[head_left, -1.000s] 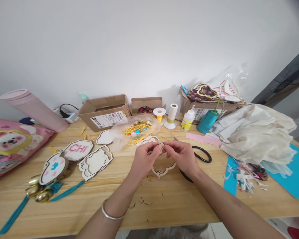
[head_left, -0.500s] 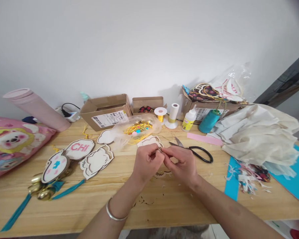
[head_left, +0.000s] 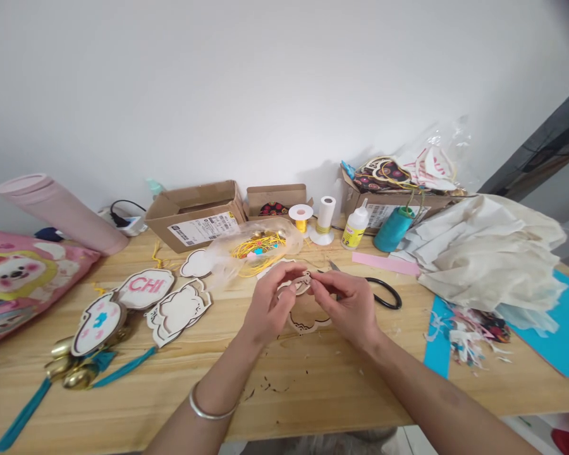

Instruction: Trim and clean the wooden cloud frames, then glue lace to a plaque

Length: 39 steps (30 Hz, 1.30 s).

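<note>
Between my left hand (head_left: 267, 309) and my right hand (head_left: 351, 309) is a small wooden cutout (head_left: 302, 284) with a tiny loop at its top. My left fingers and thumb grip its left side; my right fingertips pinch its right edge near the loop. A larger wooden cutout with a scalloped edge (head_left: 308, 327) lies on the table just below, partly hidden by my hands. Black-handled scissors (head_left: 385, 291) rest beside my right hand, their blades mostly covered. Behind my hands sits a clear plastic bag (head_left: 220, 256) of yellow cords (head_left: 256, 245).
Left are cloud-shaped wooden pieces (head_left: 183, 309), a "CHI" plaque (head_left: 145, 289) and brass bells (head_left: 78, 377). Behind stand cardboard boxes (head_left: 194, 215), spools (head_left: 325, 221), a glue bottle (head_left: 355, 226) and teal thread (head_left: 393, 229). Cream fabric (head_left: 488, 246) and scraps (head_left: 469, 341) lie right.
My left hand has opened out and tilted, so the wooden cutout now shows between my hands. My right hand stays pinched at its edge. The view has shifted slightly.
</note>
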Tool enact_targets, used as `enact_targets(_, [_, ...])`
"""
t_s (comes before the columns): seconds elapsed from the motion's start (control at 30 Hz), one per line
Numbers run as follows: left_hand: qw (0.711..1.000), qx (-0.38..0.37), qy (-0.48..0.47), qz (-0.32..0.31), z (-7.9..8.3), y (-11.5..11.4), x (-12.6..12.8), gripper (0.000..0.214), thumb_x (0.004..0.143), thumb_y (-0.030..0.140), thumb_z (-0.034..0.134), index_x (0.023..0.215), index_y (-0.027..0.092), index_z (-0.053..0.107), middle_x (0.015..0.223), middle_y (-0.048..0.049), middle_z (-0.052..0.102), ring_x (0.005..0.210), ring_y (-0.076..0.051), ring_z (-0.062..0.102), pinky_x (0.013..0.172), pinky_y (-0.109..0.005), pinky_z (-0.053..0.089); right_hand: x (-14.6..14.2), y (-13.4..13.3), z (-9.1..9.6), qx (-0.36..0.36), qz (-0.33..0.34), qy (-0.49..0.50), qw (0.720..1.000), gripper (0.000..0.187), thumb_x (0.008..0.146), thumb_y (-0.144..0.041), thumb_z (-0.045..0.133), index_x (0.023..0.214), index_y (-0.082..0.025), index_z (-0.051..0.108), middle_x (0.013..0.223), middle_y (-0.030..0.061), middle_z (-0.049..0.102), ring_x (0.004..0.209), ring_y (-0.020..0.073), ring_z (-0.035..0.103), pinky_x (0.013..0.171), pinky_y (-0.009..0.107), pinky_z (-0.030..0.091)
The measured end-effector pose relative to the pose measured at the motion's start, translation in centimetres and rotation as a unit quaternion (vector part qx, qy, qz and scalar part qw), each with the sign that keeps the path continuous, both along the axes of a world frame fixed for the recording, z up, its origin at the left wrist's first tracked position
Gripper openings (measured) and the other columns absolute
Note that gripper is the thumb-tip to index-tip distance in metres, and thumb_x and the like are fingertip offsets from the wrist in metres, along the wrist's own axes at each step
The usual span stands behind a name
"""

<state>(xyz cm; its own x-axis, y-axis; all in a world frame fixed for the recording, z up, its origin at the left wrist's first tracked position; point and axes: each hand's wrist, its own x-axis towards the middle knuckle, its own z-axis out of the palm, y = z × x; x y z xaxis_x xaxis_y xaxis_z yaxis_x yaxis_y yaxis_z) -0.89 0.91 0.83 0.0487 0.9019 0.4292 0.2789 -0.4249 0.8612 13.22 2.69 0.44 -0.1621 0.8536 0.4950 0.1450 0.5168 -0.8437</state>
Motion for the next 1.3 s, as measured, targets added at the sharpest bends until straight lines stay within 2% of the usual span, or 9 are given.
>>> enact_targets(0.13, [0.994,0.082,0.026,0.066,-0.6,0.6,0.1,0.015,0.071,0.018,0.061,0.086,0.02,0.064,0.1,-0.0054,0.054,0.098,-0.017,0.051,0.087,-0.034,0.042,0.0,0.1,0.1,0.008,-0.013,-0.001,1.0,0.017,0.074,-0.018,0.053,0.079,-0.016,0.069,0.064,0.0027,0.066,0.05,0.0103,0.057,0.046,0.02,0.047])
enact_targets(0.3, [0.994,0.067,0.028,0.08,-0.5,0.8,0.2,0.009,0.072,0.019,0.061,0.078,0.021,0.068,0.101,-0.0049,0.056,0.098,-0.017,0.053,0.089,-0.037,0.043,0.0,0.2,0.1,0.03,-0.024,-0.04,0.998,0.017,0.074,-0.018,0.053,0.077,-0.015,0.07,0.058,0.0023,0.064,0.047,0.0093,0.053,0.047,0.02,0.046])
enact_targets(0.47, [0.977,0.126,0.074,0.153,-0.5,0.3,0.7,0.01,0.074,0.014,0.058,0.077,0.02,0.065,0.103,-0.004,0.054,0.095,-0.015,0.053,0.084,-0.033,0.044,-0.3,0.2,-0.2,-0.067,0.001,0.008,0.998,0.017,0.073,-0.021,0.055,0.079,-0.016,0.07,0.062,0.0027,0.066,0.049,0.0104,0.056,0.045,0.02,0.046])
enact_targets(0.63, [0.961,0.161,0.073,0.213,-0.3,0.0,1.2,0.005,0.075,0.015,0.057,0.073,0.018,0.061,0.097,-0.0039,0.052,0.087,-0.013,0.054,0.079,-0.031,0.045,-0.5,0.1,-0.1,-0.182,0.026,0.088,0.979,0.017,0.07,-0.027,0.059,0.077,-0.016,0.07,0.059,0.0018,0.066,0.044,0.0087,0.054,0.044,0.021,0.047])
enact_targets(0.83, [0.973,0.139,0.056,0.177,0.1,0.2,0.8,0.009,0.078,0.019,0.053,0.07,0.018,0.057,0.093,-0.0033,0.052,0.093,-0.015,0.051,0.082,-0.032,0.043,0.0,0.4,0.2,-0.223,0.006,0.123,0.967,0.019,0.068,-0.029,0.062,0.078,-0.014,0.069,0.059,0.0017,0.065,0.044,0.0074,0.052,0.045,0.02,0.046])
enact_targets(1.03, [0.98,0.135,-0.001,0.149,1.1,-0.3,-0.3,0.019,0.081,0.027,0.047,0.067,0.018,0.056,0.087,-0.0044,0.054,0.088,-0.017,0.051,0.081,-0.035,0.042,0.9,1.4,0.2,-0.212,-0.046,0.135,0.967,0.023,0.07,-0.031,0.061,0.084,-0.014,0.067,0.063,0.0023,0.064,0.049,0.0081,0.051,0.048,0.022,0.045])
enact_targets(1.17, [0.985,0.137,0.041,0.092,1.1,-0.8,-1.3,0.032,0.083,0.025,0.041,0.055,0.017,0.055,0.084,-0.0061,0.054,0.083,-0.018,0.052,0.08,-0.036,0.041,1.2,1.9,0.3,-0.211,-0.056,0.163,0.962,0.022,0.07,-0.031,0.06,0.083,-0.014,0.066,0.063,0.0008,0.063,0.05,0.0075,0.05,0.05,0.022,0.045])
enact_targets(1.3, [0.985,0.15,0.077,0.044,0.8,-0.8,-1.6,0.027,0.077,0.016,0.05,0.05,0.016,0.053,0.078,-0.0036,0.054,0.073,-0.014,0.052,0.077,-0.032,0.041,1.3,2.1,0.4,-0.22,-0.049,0.183,0.957,0.022,0.068,-0.033,0.061,0.081,-0.014,0.065,0.061,0.0006,0.063,0.05,0.0076,0.051,0.052,0.023,0.046])
